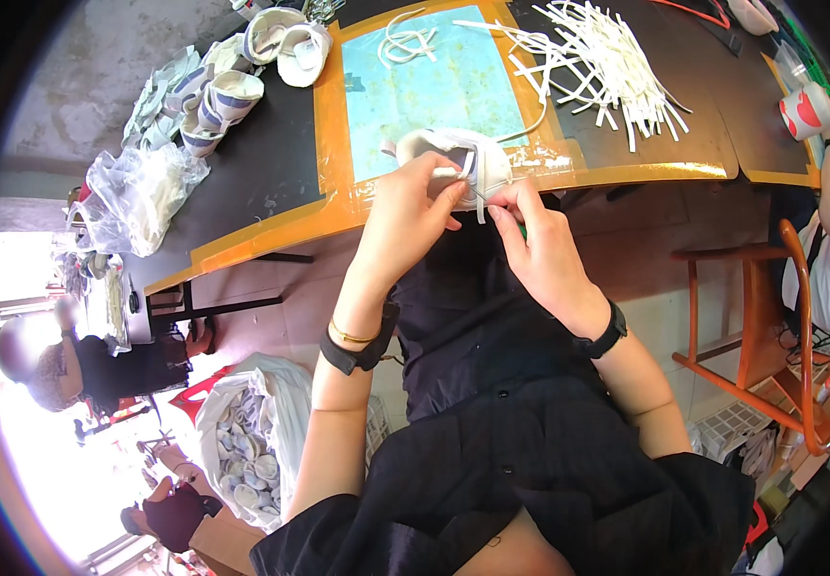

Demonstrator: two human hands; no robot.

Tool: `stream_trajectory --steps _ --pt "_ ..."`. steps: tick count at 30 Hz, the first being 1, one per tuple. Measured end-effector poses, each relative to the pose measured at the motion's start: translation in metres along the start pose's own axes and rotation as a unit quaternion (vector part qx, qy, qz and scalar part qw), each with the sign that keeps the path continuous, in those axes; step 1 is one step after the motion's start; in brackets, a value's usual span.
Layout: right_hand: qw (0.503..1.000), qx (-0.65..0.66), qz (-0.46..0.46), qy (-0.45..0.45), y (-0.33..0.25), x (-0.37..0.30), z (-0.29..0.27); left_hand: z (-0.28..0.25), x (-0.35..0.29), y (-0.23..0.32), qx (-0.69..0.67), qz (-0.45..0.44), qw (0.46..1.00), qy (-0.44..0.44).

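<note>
A white shoe upper (494, 165) with a dark-edged opening sits at the table's front edge, over the lower part of a pale blue sheet. My left hand (413, 213) is closed on its near left side, thumb and fingers pinched at the opening. A flat white strip (480, 197) hangs down the front of the upper between my hands. My right hand (538, 238) is closed beside the strip, thumb and forefinger together around a slim tool with a green part (522, 231); most of it is hidden by the fingers.
White strips (616, 72) lie heaped at the back right, loose ones (405, 43) on the blue sheet (434, 86). Shoe uppers (233, 96) and a clear plastic bag (146, 192) crowd the left. A red-and-white can (806, 110), a wooden chair (756, 317) and another person stand right.
</note>
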State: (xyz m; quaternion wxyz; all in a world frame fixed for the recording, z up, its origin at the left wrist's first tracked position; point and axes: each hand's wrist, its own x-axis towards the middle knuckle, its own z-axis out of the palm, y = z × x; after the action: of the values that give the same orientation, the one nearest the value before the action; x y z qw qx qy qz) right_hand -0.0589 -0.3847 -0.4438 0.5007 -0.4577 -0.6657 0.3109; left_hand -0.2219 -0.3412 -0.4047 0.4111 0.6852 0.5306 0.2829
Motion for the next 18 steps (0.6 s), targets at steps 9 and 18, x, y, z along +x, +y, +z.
stream_trajectory --steps 9,18 --pt "0.99 0.045 0.12 -0.05 -0.005 0.006 -0.006 0.002 -0.001 -0.004 0.008 0.035 0.999 0.031" --pt "0.994 -0.104 0.013 -0.026 0.007 0.025 0.021 0.006 -0.002 -0.008 -0.022 0.061 0.997 0.03"
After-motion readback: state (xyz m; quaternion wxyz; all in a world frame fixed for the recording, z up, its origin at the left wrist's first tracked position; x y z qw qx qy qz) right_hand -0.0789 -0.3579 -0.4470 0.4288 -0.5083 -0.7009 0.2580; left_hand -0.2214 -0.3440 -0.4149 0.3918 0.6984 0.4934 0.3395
